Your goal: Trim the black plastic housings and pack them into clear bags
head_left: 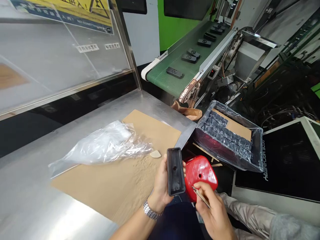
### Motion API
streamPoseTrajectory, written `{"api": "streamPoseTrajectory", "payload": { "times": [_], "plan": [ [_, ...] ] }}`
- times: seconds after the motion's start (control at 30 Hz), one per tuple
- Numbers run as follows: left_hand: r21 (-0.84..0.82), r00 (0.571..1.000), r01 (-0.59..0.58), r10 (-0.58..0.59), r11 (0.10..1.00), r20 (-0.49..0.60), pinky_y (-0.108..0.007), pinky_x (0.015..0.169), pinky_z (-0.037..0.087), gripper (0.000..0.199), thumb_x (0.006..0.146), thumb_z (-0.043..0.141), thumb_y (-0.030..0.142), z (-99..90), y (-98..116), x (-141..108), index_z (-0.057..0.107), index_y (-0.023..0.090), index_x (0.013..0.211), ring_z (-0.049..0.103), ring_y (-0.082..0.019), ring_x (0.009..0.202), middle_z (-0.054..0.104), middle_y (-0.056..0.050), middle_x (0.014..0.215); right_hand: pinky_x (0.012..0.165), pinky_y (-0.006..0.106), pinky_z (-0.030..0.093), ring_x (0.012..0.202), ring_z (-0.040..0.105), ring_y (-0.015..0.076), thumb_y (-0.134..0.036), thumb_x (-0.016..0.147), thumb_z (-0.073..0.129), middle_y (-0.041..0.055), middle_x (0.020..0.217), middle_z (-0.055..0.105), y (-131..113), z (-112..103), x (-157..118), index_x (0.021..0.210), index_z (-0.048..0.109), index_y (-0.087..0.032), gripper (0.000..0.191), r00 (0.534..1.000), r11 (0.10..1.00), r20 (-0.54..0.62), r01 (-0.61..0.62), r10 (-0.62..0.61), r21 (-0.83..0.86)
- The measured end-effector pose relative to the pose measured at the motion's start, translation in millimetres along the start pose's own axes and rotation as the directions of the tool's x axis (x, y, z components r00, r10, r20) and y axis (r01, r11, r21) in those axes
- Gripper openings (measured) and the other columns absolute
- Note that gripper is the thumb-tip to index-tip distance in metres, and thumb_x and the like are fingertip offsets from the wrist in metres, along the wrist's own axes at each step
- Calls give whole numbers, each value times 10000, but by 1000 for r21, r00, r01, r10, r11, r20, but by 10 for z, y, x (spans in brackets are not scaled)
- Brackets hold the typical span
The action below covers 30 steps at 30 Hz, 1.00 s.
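My left hand (161,186), with a metal watch on its wrist, is wrapped round a black rectangular plastic case (176,181). The case's hollow side faces me, and a small round hole shows in its floor. To the right and slightly lower, my right hand (216,213) pinches a slim tool with a tan handle (203,198) and a small metal tip. The tip points toward the case but is apart from it. Which kind of tool it is, I cannot tell. Behind both hands is a red plastic stool seat (201,170).
A clear plastic bag (105,143) and a pale flat piece (155,154) lie on cardboard (107,190) over the metal table (27,180). A green conveyor (165,60) carries several black cases. A lined crate (225,160) holds wrapped parts. A person's grey clothing (257,213) shows lower right.
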<state>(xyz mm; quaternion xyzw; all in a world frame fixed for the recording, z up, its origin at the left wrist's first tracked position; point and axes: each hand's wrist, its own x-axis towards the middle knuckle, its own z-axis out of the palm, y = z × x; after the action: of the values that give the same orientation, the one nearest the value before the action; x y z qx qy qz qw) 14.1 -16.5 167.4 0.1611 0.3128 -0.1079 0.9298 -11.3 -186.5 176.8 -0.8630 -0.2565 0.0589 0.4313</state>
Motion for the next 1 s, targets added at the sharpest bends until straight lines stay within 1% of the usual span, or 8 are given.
{"api": "streamPoseTrajectory", "payload": {
  "times": [0.07,0.1,0.2,0.37,0.47,0.57,0.67,1.0],
  "plan": [
    [3,1000,9,-9,1000,11,-231,520,523,496,834,438,505,-22,29,0,653,65,750,589,-120,503,653,-79,677,519,180,422,552,537,97,-356,947,314,-15,663,561,2,-56,28,977,519,-196,261,997,999,58,-50,51,-14],
    [2,1000,10,-10,1000,19,-233,523,524,502,836,434,506,-33,43,0,654,63,751,591,-122,507,652,-81,673,529,184,412,568,540,99,-313,952,303,-11,670,564,-4,-72,46,918,526,-201,252,996,997,77,-47,51,-56],
    [0,1000,14,-14,1000,21,-234,514,520,522,839,423,513,-60,82,-6,657,55,754,592,-126,500,652,-86,653,545,212,378,599,543,117,-284,952,296,6,680,564,-50,-69,116,788,530,-197,299,994,968,107,32,-5,-248],
    [-1,999,-33,33,999,-27,-224,484,507,504,830,454,507,-88,143,-41,653,55,730,586,-120,481,660,-86,648,500,252,279,496,519,114,-336,957,293,-12,566,544,-156,19,232,628,492,-203,407,989,829,106,146,-105,-540],
    [-8,998,-40,40,999,-53,-218,466,501,490,828,464,501,-113,173,-66,648,61,718,584,-119,477,661,-82,642,496,271,242,468,520,115,-357,961,280,-12,524,545,-203,49,284,598,499,-207,449,981,735,114,194,-158,-650],
    [-21,998,-37,36,999,-54,-222,473,504,485,836,453,493,-152,198,-87,641,64,709,589,-125,487,656,-82,630,501,278,226,448,511,113,-366,961,275,-7,499,546,-243,61,327,575,506,-206,478,970,682,142,239,-196,-691],
    [-31,997,-49,47,998,-58,-225,478,504,475,848,434,482,-201,223,-106,634,70,719,594,-131,498,652,-84,631,500,284,209,441,505,113,-369,962,268,-3,490,547,-278,79,364,567,512,-203,493,960,651,171,277,-223,-707],
    [-82,998,-48,45,995,-36,-236,502,516,475,857,415,487,-325,281,-200,641,75,793,609,-138,522,651,-75,645,525,287,192,465,500,126,-360,957,304,-14,501,544,-344,183,382,584,498,-212,446,946,641,240,325,-219,-695]
  ]
}}
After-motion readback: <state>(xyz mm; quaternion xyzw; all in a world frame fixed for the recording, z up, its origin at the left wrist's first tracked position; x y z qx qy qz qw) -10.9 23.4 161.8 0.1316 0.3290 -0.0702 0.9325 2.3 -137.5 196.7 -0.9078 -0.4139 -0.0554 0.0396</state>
